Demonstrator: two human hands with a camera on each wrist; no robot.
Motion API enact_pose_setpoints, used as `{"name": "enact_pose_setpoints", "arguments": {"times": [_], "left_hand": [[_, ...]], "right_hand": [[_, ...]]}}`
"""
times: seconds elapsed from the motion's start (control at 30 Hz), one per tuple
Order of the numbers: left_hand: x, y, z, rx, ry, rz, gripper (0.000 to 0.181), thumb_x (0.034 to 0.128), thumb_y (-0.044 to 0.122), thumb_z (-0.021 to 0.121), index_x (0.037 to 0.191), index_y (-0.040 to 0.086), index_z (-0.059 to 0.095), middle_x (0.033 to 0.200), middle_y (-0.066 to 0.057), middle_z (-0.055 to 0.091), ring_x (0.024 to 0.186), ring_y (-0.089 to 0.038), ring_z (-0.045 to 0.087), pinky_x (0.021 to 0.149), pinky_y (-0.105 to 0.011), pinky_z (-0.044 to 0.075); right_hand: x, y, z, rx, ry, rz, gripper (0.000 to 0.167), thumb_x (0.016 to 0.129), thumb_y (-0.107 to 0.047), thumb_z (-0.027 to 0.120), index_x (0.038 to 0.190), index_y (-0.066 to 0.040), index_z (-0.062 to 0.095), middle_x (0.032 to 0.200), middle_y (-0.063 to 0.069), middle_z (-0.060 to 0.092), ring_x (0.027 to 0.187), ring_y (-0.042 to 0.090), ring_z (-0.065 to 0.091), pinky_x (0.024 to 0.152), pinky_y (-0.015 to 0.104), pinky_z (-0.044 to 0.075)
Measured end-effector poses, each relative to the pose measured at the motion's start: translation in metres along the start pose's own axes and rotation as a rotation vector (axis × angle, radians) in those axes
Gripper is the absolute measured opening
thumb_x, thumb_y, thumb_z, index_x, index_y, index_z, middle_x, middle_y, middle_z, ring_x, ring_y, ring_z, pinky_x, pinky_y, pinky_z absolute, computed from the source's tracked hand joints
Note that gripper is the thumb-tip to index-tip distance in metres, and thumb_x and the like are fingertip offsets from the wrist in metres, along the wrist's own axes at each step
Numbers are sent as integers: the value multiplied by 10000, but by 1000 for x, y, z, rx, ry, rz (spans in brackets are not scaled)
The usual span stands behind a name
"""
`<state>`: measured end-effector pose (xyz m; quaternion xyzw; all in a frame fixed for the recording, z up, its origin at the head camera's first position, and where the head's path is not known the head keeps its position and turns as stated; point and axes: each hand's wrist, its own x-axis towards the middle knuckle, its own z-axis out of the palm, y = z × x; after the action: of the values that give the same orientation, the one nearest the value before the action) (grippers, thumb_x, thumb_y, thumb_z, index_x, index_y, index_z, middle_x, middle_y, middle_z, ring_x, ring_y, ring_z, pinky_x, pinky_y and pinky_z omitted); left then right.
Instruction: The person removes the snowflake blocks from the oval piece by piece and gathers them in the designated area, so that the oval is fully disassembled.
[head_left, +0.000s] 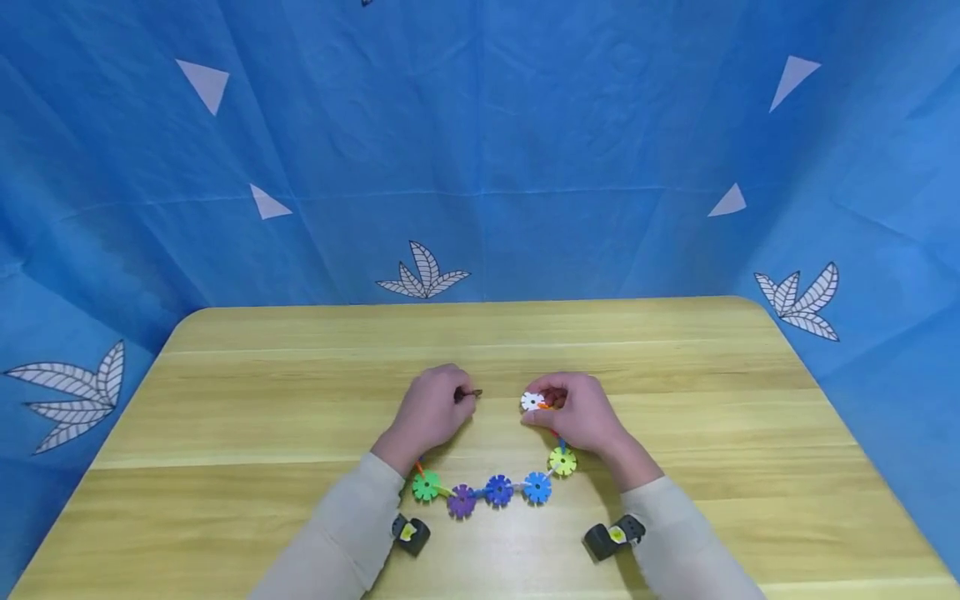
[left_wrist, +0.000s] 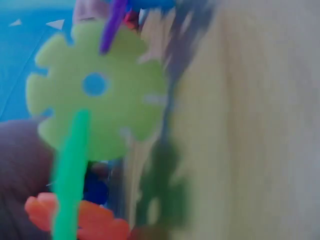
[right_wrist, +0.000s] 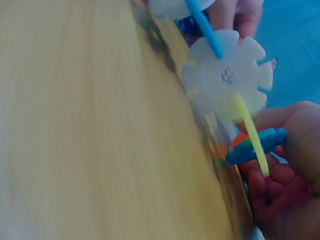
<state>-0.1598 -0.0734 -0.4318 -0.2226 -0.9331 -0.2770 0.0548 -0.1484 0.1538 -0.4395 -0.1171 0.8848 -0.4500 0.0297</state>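
Note:
A chain of notched plastic discs hangs in a curve between the two hands. In the head view its lower part shows a green disc [head_left: 426, 486], a purple disc [head_left: 462, 502], blue discs [head_left: 498, 491] and a yellow-green disc [head_left: 562, 461]. The left hand [head_left: 437, 410] pinches a small dark piece [head_left: 477, 392], seen edge-on, at the chain's left end. Thumb and fingers of the right hand [head_left: 581, 412] grip the other end beside a white disc [head_left: 532, 402]. Close up, a yellow-green disc [left_wrist: 100, 125] fills the left wrist view, and a whitish disc [right_wrist: 205, 80] the right wrist view.
The wooden table [head_left: 300, 350] has rounded back corners. Behind it and at its sides hangs a blue cloth [head_left: 480, 125] printed with white triangles and leaves. Black wrist devices [head_left: 411, 535] sit by both sleeves.

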Motion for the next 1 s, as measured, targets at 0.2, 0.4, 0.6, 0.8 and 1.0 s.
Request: {"name": "enact_pose_setpoints", "arguments": {"times": [0.2, 0.4, 0.6, 0.8, 1.0], "left_hand": [[-3, 3, 1, -80, -55, 20, 23, 883, 141, 751, 882, 132, 730, 848, 55, 619, 735, -102, 539, 672, -270, 486], [-9, 3, -6, -43, -57, -16, 193, 765, 134, 819, 933, 123, 725, 918, 34, 625, 820, -143, 578, 771, -330, 514], [-12, 1, -9, -53, -51, -65, 300, 726, 98, 799, 1014, 88, 714, 980, 1, 637, 878, -173, 595, 820, -343, 517], [-17, -2, -9, -53, -29, -165, 406, 688, 132, 816, 1061, 26, 695, 1009, -76, 657, 872, -218, 603, 810, -377, 535], [-19, -2, -10, -85, -2, -198, 332, 672, 121, 800, 977, 41, 693, 916, -44, 642, 800, -189, 581, 737, -346, 534]], "right_hand": [[0, -2, 5, -4, -65, -26, 292, 744, -182, 905, 989, -150, 749, 819, -49, 636, 752, 167, 575, 696, 355, 493], [1, -4, 6, 4, -57, -8, 302, 727, -182, 915, 971, -168, 737, 807, -34, 613, 743, 185, 546, 689, 363, 466], [2, -4, 4, 9, -55, -17, 309, 722, -186, 917, 972, -169, 735, 815, -23, 614, 741, 196, 538, 686, 368, 459], [3, -2, 8, 3, -58, -4, 319, 716, -184, 920, 971, -164, 729, 826, -29, 615, 760, 193, 544, 704, 371, 463], [4, -4, 7, 5, -64, 7, 327, 710, -179, 924, 973, -166, 731, 829, -33, 616, 762, 192, 545, 704, 370, 465]]}}
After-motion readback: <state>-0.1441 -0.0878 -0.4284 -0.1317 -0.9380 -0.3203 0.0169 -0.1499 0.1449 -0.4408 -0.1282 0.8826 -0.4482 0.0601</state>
